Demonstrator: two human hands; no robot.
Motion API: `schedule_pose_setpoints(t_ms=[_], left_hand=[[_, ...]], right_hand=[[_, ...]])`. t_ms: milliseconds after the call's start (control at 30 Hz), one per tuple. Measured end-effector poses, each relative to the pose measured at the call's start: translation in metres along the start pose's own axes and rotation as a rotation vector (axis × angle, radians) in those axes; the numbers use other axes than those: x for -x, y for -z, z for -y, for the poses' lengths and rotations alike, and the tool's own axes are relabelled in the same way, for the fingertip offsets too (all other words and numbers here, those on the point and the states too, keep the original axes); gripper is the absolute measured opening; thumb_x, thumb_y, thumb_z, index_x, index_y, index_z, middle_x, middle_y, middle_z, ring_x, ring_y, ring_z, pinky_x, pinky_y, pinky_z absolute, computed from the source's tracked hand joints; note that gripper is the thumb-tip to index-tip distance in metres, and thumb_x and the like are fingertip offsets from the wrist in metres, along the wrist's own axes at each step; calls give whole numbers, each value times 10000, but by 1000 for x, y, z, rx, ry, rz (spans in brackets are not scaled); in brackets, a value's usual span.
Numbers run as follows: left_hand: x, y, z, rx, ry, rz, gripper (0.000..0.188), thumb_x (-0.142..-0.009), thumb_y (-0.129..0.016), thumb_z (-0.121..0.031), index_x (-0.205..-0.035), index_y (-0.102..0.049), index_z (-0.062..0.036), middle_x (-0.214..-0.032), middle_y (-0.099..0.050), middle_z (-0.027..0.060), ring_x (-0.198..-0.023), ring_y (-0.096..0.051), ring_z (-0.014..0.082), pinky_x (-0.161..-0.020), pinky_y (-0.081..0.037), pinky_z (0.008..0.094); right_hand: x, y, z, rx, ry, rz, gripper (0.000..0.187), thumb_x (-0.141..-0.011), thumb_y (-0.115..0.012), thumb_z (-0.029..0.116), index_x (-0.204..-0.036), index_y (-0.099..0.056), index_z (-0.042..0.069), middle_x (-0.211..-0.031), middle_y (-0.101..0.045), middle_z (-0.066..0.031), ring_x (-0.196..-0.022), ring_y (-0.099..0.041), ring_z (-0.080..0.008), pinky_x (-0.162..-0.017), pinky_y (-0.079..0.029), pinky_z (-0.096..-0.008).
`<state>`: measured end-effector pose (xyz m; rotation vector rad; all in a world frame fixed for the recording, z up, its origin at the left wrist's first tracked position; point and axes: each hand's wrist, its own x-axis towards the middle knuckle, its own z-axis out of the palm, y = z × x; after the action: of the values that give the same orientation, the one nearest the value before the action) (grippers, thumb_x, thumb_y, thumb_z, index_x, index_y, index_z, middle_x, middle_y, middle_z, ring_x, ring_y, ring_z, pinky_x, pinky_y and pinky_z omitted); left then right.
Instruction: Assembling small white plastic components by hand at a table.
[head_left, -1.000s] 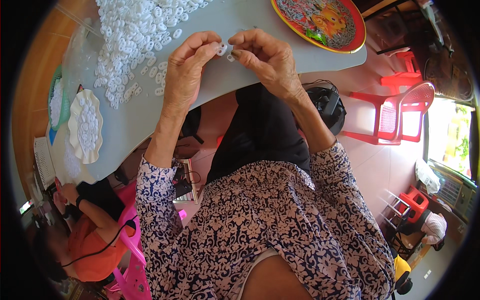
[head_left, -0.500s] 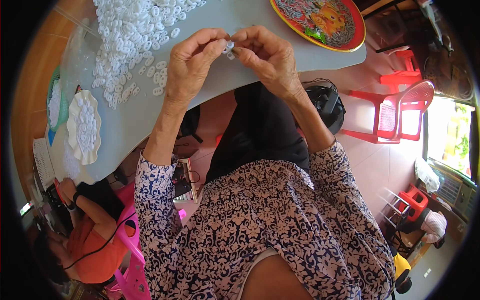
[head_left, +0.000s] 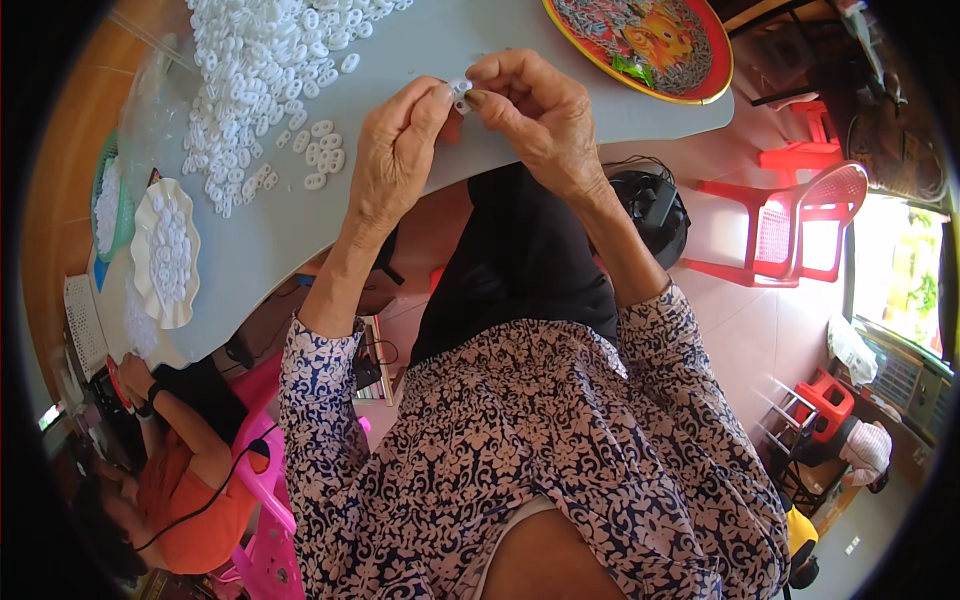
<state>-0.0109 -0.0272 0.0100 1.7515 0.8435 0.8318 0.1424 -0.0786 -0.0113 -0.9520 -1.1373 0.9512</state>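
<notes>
The white two-holed oval plastic piece (head_left: 461, 88) looks light, stiff and perhaps slippery, best held by its rim. It sits between the left hand (head_left: 402, 138) and right hand (head_left: 540, 118), both pinching it, over the table (head_left: 440, 35) near its front edge; a similar pile (head_left: 262, 75) lies farther left.

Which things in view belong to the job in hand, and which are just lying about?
Likely in the job: white piece between left hand and right hand; white pile; grey bits; red tray; dish.
Apparently just about: red chair; pink chair; white bag.
</notes>
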Motion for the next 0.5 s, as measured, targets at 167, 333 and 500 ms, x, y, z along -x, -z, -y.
schedule_pose_setpoints(t_ms=[167, 333, 500], left_hand=[[-1, 1, 3, -124, -37, -26, 284, -923, -470, -243, -800, -531, 6, -589, -427, 14, -561, -384, 84, -524, -355, 261], [-3, 2, 6, 24, 48, -51, 288, -899, -478, -241, -759, -519, 7, -587, -414, 2, -558, -376, 82, -522, -340, 249], [-1, 3, 3, 61, 55, -31, 291, -884, -489, -251, -751, -523, 5, -588, -410, -10, -557, -374, 75, -519, -331, 242]], right_hand=[[1, -3, 1, 21, 6, -24, 168, -869, -597, 27, -1023, -559, -27, -866, -630, -54, -780, -600, -85, -710, -496, -207], [-1, 2, 0, 173, 13, 71, 295, -822, -680, 114, -1075, -585, -4, -831, -606, -27, -708, -565, -73, -659, -482, -216], [0, 1, 5, 297, 47, 98, 333, -773, -726, 138, -1061, -612, 17, -764, -583, -10, -667, -544, -74, -616, -469, -224]])
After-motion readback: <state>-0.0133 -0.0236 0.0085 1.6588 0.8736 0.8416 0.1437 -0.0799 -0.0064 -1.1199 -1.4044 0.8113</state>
